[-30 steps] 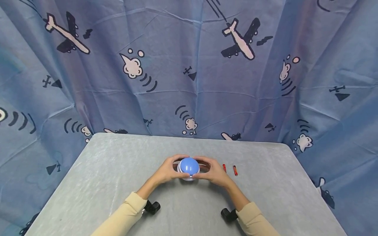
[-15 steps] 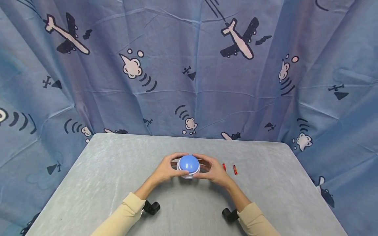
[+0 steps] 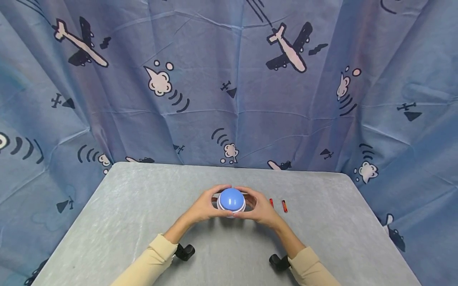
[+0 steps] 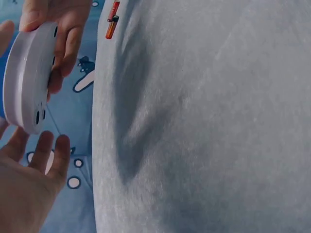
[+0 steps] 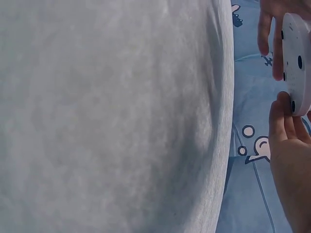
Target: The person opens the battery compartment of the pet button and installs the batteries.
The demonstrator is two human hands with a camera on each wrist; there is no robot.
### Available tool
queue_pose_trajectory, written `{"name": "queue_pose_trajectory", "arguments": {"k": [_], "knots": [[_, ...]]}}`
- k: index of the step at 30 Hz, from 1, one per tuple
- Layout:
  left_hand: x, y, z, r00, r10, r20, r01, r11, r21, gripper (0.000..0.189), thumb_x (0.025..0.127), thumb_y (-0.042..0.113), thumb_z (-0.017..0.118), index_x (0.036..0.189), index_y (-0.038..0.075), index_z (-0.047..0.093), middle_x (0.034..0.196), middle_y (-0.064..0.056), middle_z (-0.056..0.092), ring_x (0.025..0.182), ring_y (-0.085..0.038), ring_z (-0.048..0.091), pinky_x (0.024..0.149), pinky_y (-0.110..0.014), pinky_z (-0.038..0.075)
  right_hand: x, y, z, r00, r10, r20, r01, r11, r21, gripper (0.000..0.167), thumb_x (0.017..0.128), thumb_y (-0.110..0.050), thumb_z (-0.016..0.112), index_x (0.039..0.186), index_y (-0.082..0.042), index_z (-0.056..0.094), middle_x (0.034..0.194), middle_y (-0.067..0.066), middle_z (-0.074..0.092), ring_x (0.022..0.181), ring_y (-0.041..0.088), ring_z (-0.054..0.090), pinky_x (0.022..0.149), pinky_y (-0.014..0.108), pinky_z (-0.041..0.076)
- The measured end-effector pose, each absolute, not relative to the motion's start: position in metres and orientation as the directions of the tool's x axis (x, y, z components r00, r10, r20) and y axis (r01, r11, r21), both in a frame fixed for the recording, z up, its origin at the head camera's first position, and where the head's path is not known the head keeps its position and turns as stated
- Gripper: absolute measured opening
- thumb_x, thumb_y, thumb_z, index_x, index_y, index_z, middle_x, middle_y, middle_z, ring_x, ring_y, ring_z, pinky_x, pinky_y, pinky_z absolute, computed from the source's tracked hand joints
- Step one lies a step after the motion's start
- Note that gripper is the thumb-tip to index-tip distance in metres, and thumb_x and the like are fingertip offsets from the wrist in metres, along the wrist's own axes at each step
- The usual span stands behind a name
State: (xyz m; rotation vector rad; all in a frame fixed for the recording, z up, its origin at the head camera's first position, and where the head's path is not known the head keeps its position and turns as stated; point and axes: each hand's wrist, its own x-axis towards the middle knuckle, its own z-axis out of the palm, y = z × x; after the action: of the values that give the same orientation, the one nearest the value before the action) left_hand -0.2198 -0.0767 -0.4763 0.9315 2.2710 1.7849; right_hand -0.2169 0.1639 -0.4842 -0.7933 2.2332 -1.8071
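Note:
A round device with a blue dome on a white base is held between both hands over the middle of the table, its shadow beneath it. My left hand grips it from the left, thumb at the near rim and fingers round the far side. From the right, my right hand holds it the same way, the two thumb tips close together. In the left wrist view the white base shows edge-on. Its underside, with dark round feet, faces the right wrist camera.
Two small red batteries, one farther right and one nearer my hand, lie on the grey cloth-covered table. A blue curtain printed with planes hangs behind the far edge. Each wrist wears a black camera.
The blue-domed device first rises and shifts slightly left, then comes a little right, dome tilting slightly. Both hands keep their grip and move with it; the batteries stay put.

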Motion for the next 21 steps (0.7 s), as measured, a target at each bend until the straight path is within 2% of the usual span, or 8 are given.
{"name": "queue_pose_trajectory", "arguments": {"k": [4, 10, 15, 21], "knots": [[-0.2189, -0.0754, -0.4772, -0.816, 0.512, 0.268, 0.399, 0.165, 0.902, 0.076, 0.077, 0.012, 0.091, 0.143, 0.003, 0.055, 0.138, -0.01, 0.057, 0.12, -0.025, 0.056, 0.096, -0.039, 0.05, -0.2154, 0.164, -0.4836, -0.846, -0.49, 0.208, -0.307, 0.13, -0.943, 0.078, 0.075, -0.003, 0.09, 0.144, -0.004, 0.053, 0.143, 0.011, 0.053, 0.128, 0.028, 0.054, 0.105, 0.035, 0.042], [-0.2174, -0.0761, -0.4772, -0.831, 0.485, 0.274, 0.382, 0.14, 0.913, 0.073, 0.074, 0.01, 0.092, 0.139, 0.006, 0.059, 0.136, -0.006, 0.06, 0.119, -0.024, 0.058, 0.097, -0.043, 0.049, -0.2141, 0.1655, -0.484, -0.825, -0.513, 0.235, -0.318, 0.079, -0.945, 0.081, 0.076, 0.002, 0.089, 0.147, -0.002, 0.05, 0.147, 0.013, 0.05, 0.131, 0.031, 0.051, 0.105, 0.036, 0.042], [-0.2164, -0.0762, -0.4766, -0.839, 0.466, 0.281, 0.36, 0.09, 0.928, 0.07, 0.077, 0.008, 0.09, 0.139, 0.005, 0.059, 0.135, -0.007, 0.061, 0.117, -0.025, 0.059, 0.097, -0.045, 0.049, -0.212, 0.1671, -0.484, -0.805, -0.538, 0.251, -0.319, 0.035, -0.947, 0.086, 0.076, 0.005, 0.087, 0.15, 0.0, 0.044, 0.151, 0.016, 0.045, 0.136, 0.033, 0.046, 0.107, 0.036, 0.04], [-0.2156, -0.0746, -0.4729, -0.828, 0.485, 0.282, 0.363, 0.079, 0.929, 0.073, 0.079, 0.007, 0.088, 0.143, 0.003, 0.055, 0.14, -0.01, 0.057, 0.119, -0.025, 0.058, 0.097, -0.042, 0.049, -0.2116, 0.1671, -0.4837, -0.815, -0.511, 0.273, -0.348, 0.056, -0.936, 0.082, 0.075, 0.003, 0.089, 0.146, -0.002, 0.05, 0.145, 0.013, 0.051, 0.132, 0.03, 0.05, 0.106, 0.037, 0.041]]}}
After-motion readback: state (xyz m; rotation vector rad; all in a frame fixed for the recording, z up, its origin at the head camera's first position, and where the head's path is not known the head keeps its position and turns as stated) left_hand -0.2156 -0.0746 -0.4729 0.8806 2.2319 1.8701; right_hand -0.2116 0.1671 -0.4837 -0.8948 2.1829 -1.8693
